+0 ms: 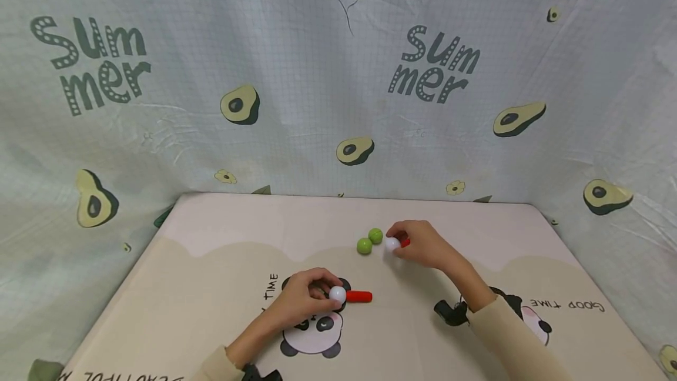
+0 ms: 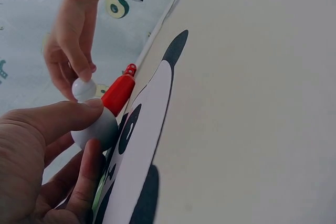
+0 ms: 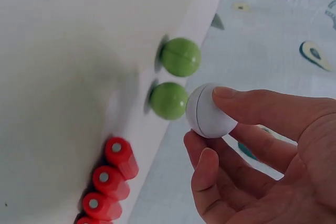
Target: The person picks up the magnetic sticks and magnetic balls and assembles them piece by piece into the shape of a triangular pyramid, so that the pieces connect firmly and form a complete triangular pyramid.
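Note:
My left hand (image 1: 309, 296) pinches a white ball (image 2: 102, 132) between thumb and fingers, over the panda print on the table cloth. A red rod (image 1: 359, 297) extends from that ball toward the right, its near end against the ball. Farther back, my right hand (image 1: 420, 243) pinches another white ball (image 3: 210, 111), which has a thin seam around it. Just left of this ball are two green balls (image 3: 181, 57) on the cloth. Several short red rods (image 3: 121, 153) with round silver spots on their ends lie in a row beside the right hand, mostly hidden by it in the head view.
The table (image 1: 222, 298) has a pale cloth with panda prints and lettering. Behind it hangs a light sheet (image 1: 296, 75) printed with avocados, which meets the table's back edge. Black devices (image 1: 452, 313) are worn on both wrists.

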`<state>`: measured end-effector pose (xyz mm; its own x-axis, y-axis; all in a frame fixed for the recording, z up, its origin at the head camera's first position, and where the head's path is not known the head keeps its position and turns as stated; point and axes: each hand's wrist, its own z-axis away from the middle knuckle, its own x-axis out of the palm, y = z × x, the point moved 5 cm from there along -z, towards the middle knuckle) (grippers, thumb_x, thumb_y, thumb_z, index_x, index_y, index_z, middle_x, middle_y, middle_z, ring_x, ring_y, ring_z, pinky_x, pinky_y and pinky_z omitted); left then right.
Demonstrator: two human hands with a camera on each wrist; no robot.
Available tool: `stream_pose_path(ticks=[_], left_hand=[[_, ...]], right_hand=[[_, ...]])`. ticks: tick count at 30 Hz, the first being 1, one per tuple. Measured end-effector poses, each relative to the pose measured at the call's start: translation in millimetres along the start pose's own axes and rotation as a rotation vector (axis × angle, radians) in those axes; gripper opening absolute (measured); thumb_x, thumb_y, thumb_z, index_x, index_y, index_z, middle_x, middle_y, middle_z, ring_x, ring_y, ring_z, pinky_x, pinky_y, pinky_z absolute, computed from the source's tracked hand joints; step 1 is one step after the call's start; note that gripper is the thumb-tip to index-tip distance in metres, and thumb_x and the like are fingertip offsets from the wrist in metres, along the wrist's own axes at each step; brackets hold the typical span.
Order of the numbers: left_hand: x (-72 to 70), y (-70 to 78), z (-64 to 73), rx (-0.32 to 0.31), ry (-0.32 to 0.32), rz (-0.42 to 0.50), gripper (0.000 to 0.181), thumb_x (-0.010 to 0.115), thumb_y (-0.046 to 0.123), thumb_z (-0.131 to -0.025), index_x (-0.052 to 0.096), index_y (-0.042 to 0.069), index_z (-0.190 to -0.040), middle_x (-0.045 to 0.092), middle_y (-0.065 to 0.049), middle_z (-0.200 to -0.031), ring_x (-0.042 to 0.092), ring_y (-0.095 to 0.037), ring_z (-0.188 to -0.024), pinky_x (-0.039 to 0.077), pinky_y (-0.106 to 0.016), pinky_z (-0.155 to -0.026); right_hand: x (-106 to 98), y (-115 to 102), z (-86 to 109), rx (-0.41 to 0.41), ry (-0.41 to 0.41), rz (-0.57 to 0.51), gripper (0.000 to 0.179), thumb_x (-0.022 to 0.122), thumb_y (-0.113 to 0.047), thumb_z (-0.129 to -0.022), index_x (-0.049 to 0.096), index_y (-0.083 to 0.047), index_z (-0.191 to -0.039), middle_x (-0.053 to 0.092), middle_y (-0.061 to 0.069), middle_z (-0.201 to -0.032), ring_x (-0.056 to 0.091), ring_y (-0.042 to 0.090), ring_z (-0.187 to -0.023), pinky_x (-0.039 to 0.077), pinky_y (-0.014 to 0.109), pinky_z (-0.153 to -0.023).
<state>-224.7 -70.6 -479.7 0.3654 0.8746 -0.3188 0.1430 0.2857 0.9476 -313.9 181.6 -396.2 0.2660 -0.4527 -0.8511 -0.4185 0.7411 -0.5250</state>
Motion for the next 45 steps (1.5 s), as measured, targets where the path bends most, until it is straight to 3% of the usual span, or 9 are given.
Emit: stream_pose_path(ticks=[16, 26, 34, 45], left_hand=[[0.1, 0.7, 0.1, -0.009, 0.003, -0.009, 0.03, 0.083, 0.02, -0.087, 0.073, 0.012, -0.114, 0.073, -0.006, -0.1, 0.071, -0.011, -0.077, 0.055, -0.019, -0.076], [-1.0, 1.2, -1.0, -0.014, 0.015, -0.01, 0.03, 0.082, 0.019, -0.087, 0.072, 0.01, -0.114, 0.072, -0.007, -0.099, 0.071, -0.012, -0.076, 0.055, -0.019, -0.076], [-2.6, 3.3, -0.7, -0.009, 0.027, -0.006, 0.028, 0.081, 0.018, -0.087, 0.072, 0.011, -0.113, 0.072, -0.007, -0.098, 0.07, -0.012, -0.076, 0.055, -0.019, -0.076], [-2.2, 5.2, -0.3, 0.019, 0.018, 0.003, 0.031, 0.082, 0.016, -0.086, 0.071, 0.007, -0.114, 0.072, -0.01, -0.097, 0.068, -0.008, -0.072, 0.054, -0.019, -0.074]], right_hand=[[26, -20, 35.6, -0.041, -0.056, -0.121, 0.028, 0.083, -0.011, -0.085, 0.072, -0.01, -0.111, 0.073, 0.001, -0.106, 0.069, 0.015, -0.097, 0.055, 0.023, -0.078], [50, -14, 40.3, -0.053, -0.163, -0.217, 0.028, 0.082, -0.012, -0.085, 0.07, -0.008, -0.111, 0.075, 0.001, -0.102, 0.068, 0.013, -0.093, 0.059, 0.024, -0.08], [58, -14, 41.9, -0.083, -0.219, -0.274, 0.027, 0.081, -0.014, -0.087, 0.07, -0.009, -0.11, 0.073, -0.001, -0.102, 0.067, 0.01, -0.092, 0.059, 0.024, -0.082], [62, -13, 43.6, -0.1, -0.232, -0.286, 0.026, 0.081, -0.015, -0.088, 0.069, -0.012, -0.111, 0.073, -0.001, -0.102, 0.065, 0.009, -0.092, 0.056, 0.021, -0.079]])
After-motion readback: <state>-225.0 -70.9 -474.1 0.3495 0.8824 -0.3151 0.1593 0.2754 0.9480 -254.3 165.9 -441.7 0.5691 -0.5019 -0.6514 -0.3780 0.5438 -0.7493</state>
